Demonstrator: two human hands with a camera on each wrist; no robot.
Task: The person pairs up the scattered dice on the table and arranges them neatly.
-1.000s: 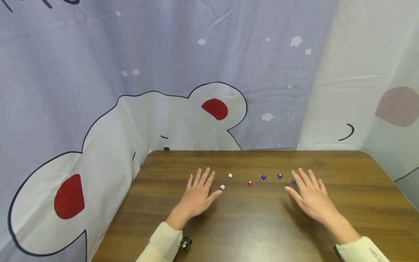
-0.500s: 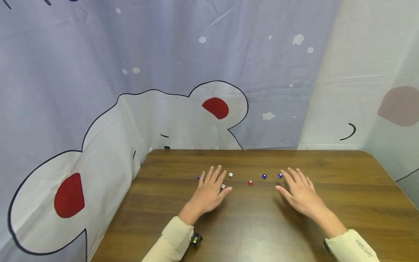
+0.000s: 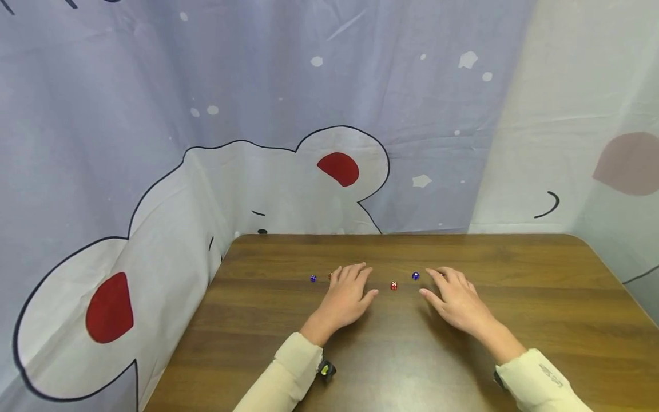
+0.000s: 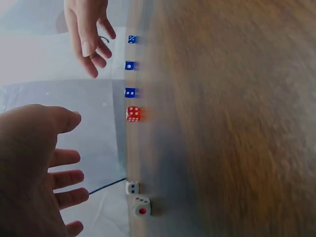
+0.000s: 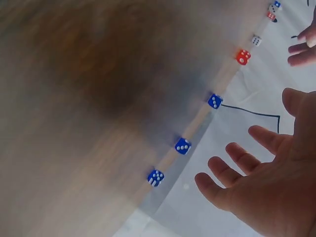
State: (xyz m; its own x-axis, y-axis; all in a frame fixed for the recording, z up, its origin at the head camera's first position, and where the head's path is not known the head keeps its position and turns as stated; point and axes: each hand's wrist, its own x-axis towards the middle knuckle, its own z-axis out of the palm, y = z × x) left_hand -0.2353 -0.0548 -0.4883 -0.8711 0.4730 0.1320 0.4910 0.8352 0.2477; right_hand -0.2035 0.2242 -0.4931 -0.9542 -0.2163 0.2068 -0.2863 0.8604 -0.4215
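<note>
My left hand (image 3: 342, 297) hangs over the table with fingers spread and relaxed, holding nothing. In the left wrist view two white dice (image 4: 142, 206) lie near its fingers; in the head view the hand hides them. To its right sits a red die (image 3: 393, 285), then a blue die (image 3: 415, 276). My right hand (image 3: 458, 300), its fingers loosely bent and apart, reaches over the row's right end and mostly covers other blue dice there. Three blue dice (image 5: 182, 146) show in the right wrist view, with a gap between them and that hand.
Another blue die (image 3: 313, 278) lies left of the left hand, beside a small die (image 3: 331, 276) partly hidden by the fingers. The brown wooden table (image 3: 391, 355) reaches back to a printed curtain (image 3: 432, 114).
My left hand has moved right, over the white dice, uncovering the blue die at the left. My right hand has moved left along the row, and its fingers bend more.
</note>
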